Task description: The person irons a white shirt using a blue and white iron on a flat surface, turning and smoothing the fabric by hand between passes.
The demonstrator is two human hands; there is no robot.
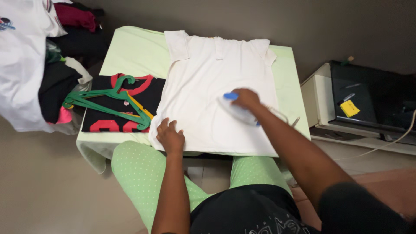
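The bench (pixel 130 52), draped in a pale green cover, carries everything. Across its middle and right part lies a white shirt (pixel 208 78), spread flat with its collar toward the far edge and its hem hanging just over the near edge. It looks light and limp, likely to bunch or slide on the cover unless pinned, so it is best held flat by the hem or lifted at the shoulders. A black and red shirt (pixel 149 97) lies folded at the left edge, touching the white one, with green hangers (pixel 110 102) resting on it. An iron (pixel 236 110), white with a blue end, sits on the white shirt right of centre; it seems rigid and fairly heavy, taken by its handle. The right hand (pixel 246 99) is closed around that handle. The left hand (pixel 171 138) lies flat and open on the shirt's near left corner, gripping nothing.
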